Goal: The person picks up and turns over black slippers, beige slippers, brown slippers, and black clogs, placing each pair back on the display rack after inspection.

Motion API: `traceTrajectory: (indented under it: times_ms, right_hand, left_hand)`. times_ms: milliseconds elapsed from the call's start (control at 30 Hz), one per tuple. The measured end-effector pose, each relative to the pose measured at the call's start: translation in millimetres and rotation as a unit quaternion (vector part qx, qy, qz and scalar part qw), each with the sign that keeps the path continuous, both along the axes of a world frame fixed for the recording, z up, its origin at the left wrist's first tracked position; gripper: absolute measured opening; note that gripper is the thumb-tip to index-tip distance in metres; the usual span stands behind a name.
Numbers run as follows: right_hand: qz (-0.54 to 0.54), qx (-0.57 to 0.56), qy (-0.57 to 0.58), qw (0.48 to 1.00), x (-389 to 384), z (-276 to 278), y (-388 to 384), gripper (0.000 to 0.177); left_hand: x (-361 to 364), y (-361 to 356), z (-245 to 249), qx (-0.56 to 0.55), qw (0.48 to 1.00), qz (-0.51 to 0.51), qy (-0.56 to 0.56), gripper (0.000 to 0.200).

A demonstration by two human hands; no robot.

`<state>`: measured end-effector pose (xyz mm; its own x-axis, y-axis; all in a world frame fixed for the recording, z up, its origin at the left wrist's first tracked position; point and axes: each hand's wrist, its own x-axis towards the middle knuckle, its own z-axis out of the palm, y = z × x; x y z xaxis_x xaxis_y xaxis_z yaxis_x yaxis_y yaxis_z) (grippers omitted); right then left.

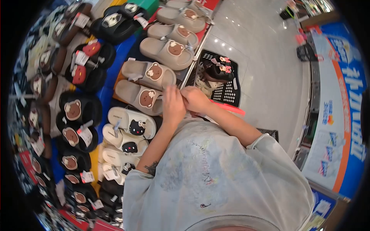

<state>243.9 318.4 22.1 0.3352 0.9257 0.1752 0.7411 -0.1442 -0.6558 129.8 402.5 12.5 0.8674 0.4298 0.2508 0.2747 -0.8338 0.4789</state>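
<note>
Left hand (173,107) and right hand (195,99) meet mid-frame beside the beige bear slipper (142,97), fingers pinched closed, contents too small to tell; I'd work gently and keep the slipper seated.

The display table (115,57), blue and yellow on top, carries rows of slippers: beige bear slippers (148,75) far, white cat slippers (131,123) nearer, black bear slippers (79,109) left. On the tiled floor (266,57), right, sits a black basket (231,92).
</note>
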Motion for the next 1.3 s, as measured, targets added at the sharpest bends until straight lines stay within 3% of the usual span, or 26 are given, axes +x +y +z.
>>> traceTrajectory:
  times_ms: [100, 133, 200, 233, 333, 400, 467, 533, 567, 600, 667, 700, 767, 900, 967, 1133, 1200, 1300]
  right_hand:
    - [0.048, -0.159, 0.022, 0.986, 8, -10, -31, 0.022]
    - [0.03, -0.154, 0.029, 0.987, 12, -15, -46, 0.022]
    - [-0.047, -0.221, 0.055, 0.973, 16, -26, -81, 0.027]
    - [-0.098, -0.257, 0.003, 0.961, 17, -41, -104, 0.032]
    - [-0.219, -0.336, -0.055, 0.915, 22, -64, -160, 0.041]
    - [-0.239, -0.278, -0.109, 0.924, 25, -65, -191, 0.041]
    - [-0.276, -0.296, -0.08, 0.911, 37, -75, -219, 0.041]
    - [-0.297, -0.31, -0.048, 0.902, 46, -77, -220, 0.04]
    - [-0.28, -0.374, -0.01, 0.884, 50, -65, -213, 0.038]
    - [-0.262, -0.435, 0.027, 0.861, 54, -59, -209, 0.035]
    - [-0.254, -0.417, 0.029, 0.872, 59, -68, -211, 0.028]
    - [-0.223, -0.428, 0.015, 0.876, 59, -66, -210, 0.027]
    - [-0.208, -0.443, 0.01, 0.872, 62, -61, -213, 0.026]
    - [-0.166, -0.434, 0.03, 0.885, 64, -50, -209, 0.022]
    - [-0.149, -0.435, 0.05, 0.886, 71, -58, -206, 0.021]
    - [-0.101, -0.422, 0.044, 0.9, 95, -57, -202, 0.019]
    - [-0.121, -0.388, 0.041, 0.913, 100, -71, -200, 0.02]
    - [-0.119, -0.37, 0.058, 0.919, 113, -71, -196, 0.019]
  left_hand:
    - [2, -8, -14, -0.027, 0.992, -0.116, 0.038, 0.037]
    - [5, -10, -9, -0.023, 0.99, -0.134, 0.043, 0.037]
    - [7, -15, 2, -0.103, 0.943, -0.243, 0.201, 0.032]
    - [8, -19, 1, -0.086, 0.932, -0.27, 0.224, 0.032]
    - [23, -33, -2, -0.067, 0.91, -0.323, 0.25, 0.032]
    - [39, -44, 1, -0.056, 0.907, -0.334, 0.251, 0.032]
    - [56, -61, -10, -0.078, 0.939, -0.324, 0.087, 0.032]
    - [84, -79, -23, -0.115, 0.925, -0.333, 0.143, 0.033]
    - [93, -83, -30, -0.152, 0.907, -0.342, 0.194, 0.036]
    - [99, -88, -43, -0.145, 0.908, -0.338, 0.202, 0.036]
    - [114, -99, -83, -0.221, 0.857, -0.305, 0.352, 0.046]
    - [114, -102, -104, -0.214, 0.855, -0.315, 0.353, 0.046]
    - [108, -109, -137, -0.194, 0.906, -0.201, 0.317, 0.047]
    - [113, -103, -134, -0.168, 0.888, -0.208, 0.375, 0.04]
    - [99, -96, -171, -0.143, 0.933, -0.226, 0.242, 0.037]
    - [127, -87, -145, -0.106, 0.933, -0.232, 0.255, 0.034]
    - [144, -86, -119, -0.225, 0.891, -0.13, 0.371, 0.033]
    - [155, -93, -99, -0.203, 0.918, -0.062, 0.335, 0.033]
